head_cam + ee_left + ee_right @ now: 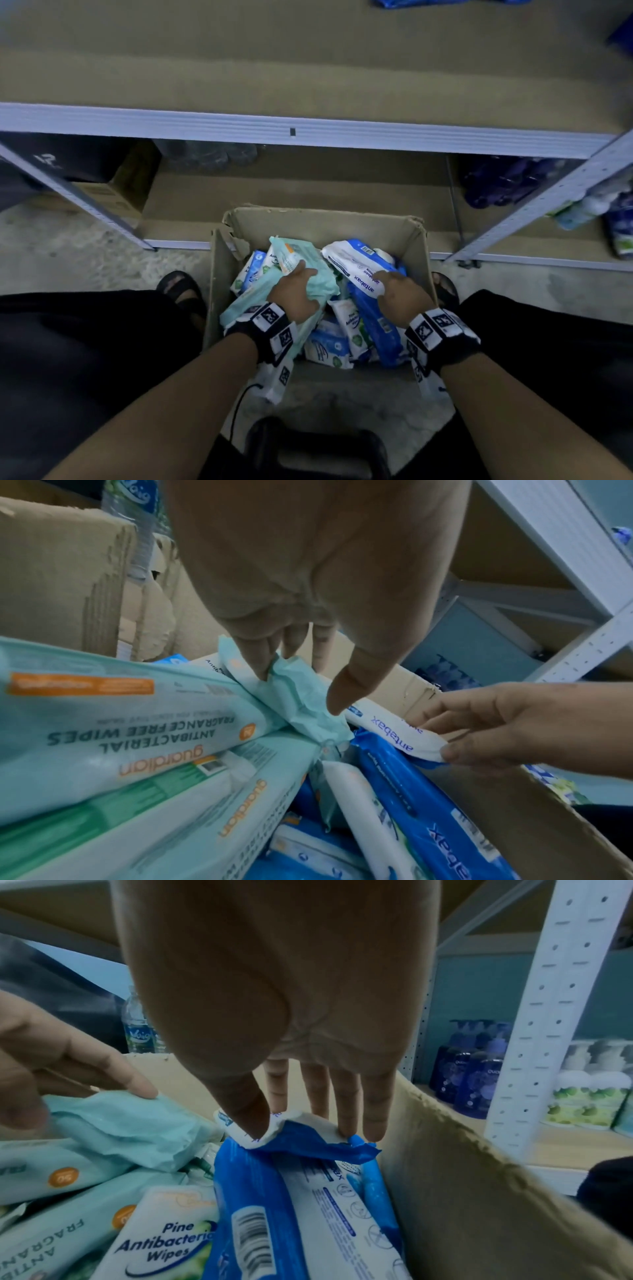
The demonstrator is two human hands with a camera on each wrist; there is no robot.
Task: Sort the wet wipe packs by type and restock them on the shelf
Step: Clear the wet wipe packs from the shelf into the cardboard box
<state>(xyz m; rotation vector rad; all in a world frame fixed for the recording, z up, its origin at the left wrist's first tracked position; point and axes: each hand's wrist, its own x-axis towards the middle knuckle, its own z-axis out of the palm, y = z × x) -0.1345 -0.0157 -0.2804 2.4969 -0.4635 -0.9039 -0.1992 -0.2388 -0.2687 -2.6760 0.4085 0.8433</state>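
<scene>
in the cardboard box point(219, 274), toward its left wall: left hand point(295, 295) pinching the crimped far end of a mint guardian pack point(113, 723), long axis running near-to-far. toward the right wall: right hand point(401, 295) pinching a blue antabax pack point(301, 1204), far end uppermost.

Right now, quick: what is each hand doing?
Left hand: pinching the crimped end of a teal Guardian wipes pack.
Right hand: pinching the end of a blue Antabax pack.
</scene>
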